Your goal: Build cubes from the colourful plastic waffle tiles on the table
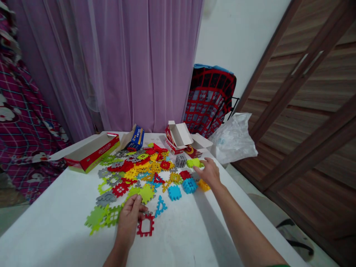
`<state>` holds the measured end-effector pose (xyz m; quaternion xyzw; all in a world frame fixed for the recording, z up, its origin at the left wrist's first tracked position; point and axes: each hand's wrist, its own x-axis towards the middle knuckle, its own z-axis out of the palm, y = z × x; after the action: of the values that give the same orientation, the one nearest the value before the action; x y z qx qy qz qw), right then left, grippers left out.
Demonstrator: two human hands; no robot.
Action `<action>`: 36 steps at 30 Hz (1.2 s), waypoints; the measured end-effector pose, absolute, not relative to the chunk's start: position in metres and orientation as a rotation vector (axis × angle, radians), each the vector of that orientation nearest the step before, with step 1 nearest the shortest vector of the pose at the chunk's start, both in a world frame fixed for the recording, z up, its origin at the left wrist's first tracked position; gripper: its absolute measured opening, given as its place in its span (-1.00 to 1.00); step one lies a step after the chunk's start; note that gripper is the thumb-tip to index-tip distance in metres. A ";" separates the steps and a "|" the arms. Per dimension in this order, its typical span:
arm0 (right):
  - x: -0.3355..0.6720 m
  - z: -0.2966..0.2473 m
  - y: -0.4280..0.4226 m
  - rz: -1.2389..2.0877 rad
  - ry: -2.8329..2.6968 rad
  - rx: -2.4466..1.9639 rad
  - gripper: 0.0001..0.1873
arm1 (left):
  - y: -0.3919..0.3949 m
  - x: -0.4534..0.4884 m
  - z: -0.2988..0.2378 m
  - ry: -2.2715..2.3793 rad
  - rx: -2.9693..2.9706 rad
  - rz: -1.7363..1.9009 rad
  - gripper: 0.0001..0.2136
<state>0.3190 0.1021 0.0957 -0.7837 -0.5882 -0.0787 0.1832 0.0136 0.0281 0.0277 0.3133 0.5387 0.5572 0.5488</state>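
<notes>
My right hand (209, 173) reaches over the far right of the pile. Its thumb and fingers close around the right end of a yellow-green interlocking tile (194, 162), beside a grey cube (180, 161) built from tiles. My left hand (129, 216) hovers near the front of the pile, fingers loosely curled and thumb apart, with no piece plainly held. Yellow-green tiles (96, 217) lie to its left, and a red square frame piece (145, 226) lies just right of it. Near my right wrist are a blue tile block (190, 185) and a yellow piece (204, 185).
Loose red, yellow, grey and blue tiles cover the middle of the white table (178, 237). Behind them stand an open red-green box (91, 154), a blue box (136, 138) and red-white boxes (180, 136). A white plastic bag (235, 139) sits at the right edge.
</notes>
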 end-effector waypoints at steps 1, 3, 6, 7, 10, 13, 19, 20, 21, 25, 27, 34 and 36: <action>0.329 0.097 0.110 -0.270 -1.647 -2.281 -0.52 | 0.029 0.014 0.027 1.280 0.728 1.318 -0.42; 0.342 0.097 0.125 -0.326 -1.650 -2.384 -0.50 | 0.030 0.014 0.026 1.282 0.700 1.316 -0.40; 0.344 0.090 0.144 -0.324 -1.703 -2.456 -0.47 | 0.032 0.014 0.022 1.285 0.691 1.319 -0.39; 0.341 0.088 0.149 -0.318 -1.728 -2.464 -0.46 | 0.032 0.014 0.020 1.290 0.696 1.323 -0.40; 0.333 0.081 0.159 -0.320 -1.798 -2.470 -0.44 | 0.032 0.015 0.015 1.319 0.710 1.335 -0.42; 0.328 0.079 0.163 -0.344 -1.810 -2.492 -0.42 | 0.031 0.016 0.015 1.345 0.730 1.339 -0.45; 0.326 0.074 0.158 -0.313 -1.747 -2.542 -0.42 | 0.029 0.017 0.020 1.345 0.729 1.342 -0.47; 0.326 0.073 0.157 -0.312 -1.743 -2.536 -0.42 | 0.029 0.017 0.021 1.342 0.726 1.343 -0.47; 0.325 0.072 0.157 -0.315 -1.743 -2.527 -0.43 | 0.029 0.017 0.021 1.339 0.725 1.340 -0.47; 0.322 0.070 0.161 -0.327 -1.765 -2.504 -0.44 | 0.029 0.017 0.021 1.342 0.731 1.349 -0.47; 0.321 0.070 0.164 -0.323 -1.778 -2.517 -0.45 | 0.028 0.017 0.022 1.340 0.731 1.337 -0.46; 0.323 0.069 0.167 -0.310 -1.800 -2.538 -0.42 | 0.028 0.017 0.020 1.330 0.738 1.338 -0.45; 0.323 0.068 0.167 -0.303 -1.806 -2.536 -0.41 | 0.029 0.016 0.019 1.325 0.733 1.303 -0.42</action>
<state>0.3235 0.1669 0.0683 -0.8106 -0.5775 -0.0967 0.0069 0.0159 0.0287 0.0188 0.3084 0.5576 0.5486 0.5414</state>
